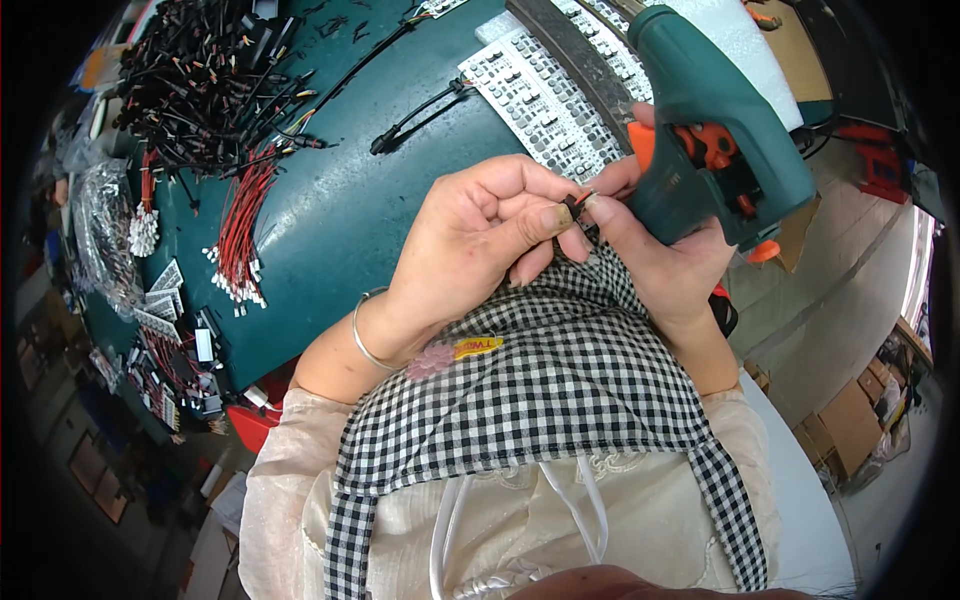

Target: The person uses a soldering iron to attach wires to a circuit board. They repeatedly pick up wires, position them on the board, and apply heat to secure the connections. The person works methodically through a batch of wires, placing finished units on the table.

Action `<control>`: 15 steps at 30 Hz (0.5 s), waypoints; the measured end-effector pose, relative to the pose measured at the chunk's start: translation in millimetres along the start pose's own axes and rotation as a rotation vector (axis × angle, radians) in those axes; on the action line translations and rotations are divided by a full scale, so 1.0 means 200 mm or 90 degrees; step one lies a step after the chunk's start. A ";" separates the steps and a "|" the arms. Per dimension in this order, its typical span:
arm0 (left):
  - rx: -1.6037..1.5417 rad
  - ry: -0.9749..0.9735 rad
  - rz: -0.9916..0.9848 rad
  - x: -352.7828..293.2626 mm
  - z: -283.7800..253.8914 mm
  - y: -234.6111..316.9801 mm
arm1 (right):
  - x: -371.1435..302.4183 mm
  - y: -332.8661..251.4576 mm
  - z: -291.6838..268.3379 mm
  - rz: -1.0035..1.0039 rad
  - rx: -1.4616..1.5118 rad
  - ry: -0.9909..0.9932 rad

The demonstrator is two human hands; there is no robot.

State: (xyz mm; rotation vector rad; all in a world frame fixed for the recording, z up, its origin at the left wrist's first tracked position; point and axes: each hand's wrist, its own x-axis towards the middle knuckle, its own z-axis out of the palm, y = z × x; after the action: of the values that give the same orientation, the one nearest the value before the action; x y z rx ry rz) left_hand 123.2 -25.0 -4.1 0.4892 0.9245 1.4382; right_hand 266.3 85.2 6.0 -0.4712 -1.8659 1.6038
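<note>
Just above my apron, the fingertips of my left hand point(470, 230) and my right hand point(670, 262) meet. Between them they pinch a small black cable end point(572, 206) with a short red wire point(585, 197); its finer detail is too small to make out. A green pistol-shaped tool point(725, 110) with an orange trigger overlaps my right hand. Fingers of that hand show along the tool's trigger side, so it is held there while the thumb and a finger pinch. Beyond my hands lies a white circuit board panel point(540, 105), partly covered by a dark bar point(575, 62).
A black cable with a plug point(415, 118) lies beside the panel on the green table point(330, 230). At the far left are a heap of black cables point(215, 75), red wires with white connectors point(243, 230) and a clear plastic bag point(103, 235). Cardboard boxes point(848, 425) stand at the right.
</note>
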 end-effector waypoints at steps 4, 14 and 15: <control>0.010 0.015 0.011 0.00 0.01 0.00 | -0.01 0.01 0.01 0.035 0.024 0.045; 0.248 0.125 0.149 -0.02 0.05 -0.02 | -0.01 -0.04 0.05 0.036 -0.038 0.078; 0.324 0.130 0.180 -0.02 0.05 -0.02 | -0.01 -0.03 0.05 0.026 -0.031 0.085</control>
State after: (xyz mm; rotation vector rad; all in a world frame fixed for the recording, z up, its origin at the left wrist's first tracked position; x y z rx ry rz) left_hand 134.4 -27.2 -0.2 0.8893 1.4438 1.5198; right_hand 262.3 75.0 10.0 -0.6258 -1.8095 1.5173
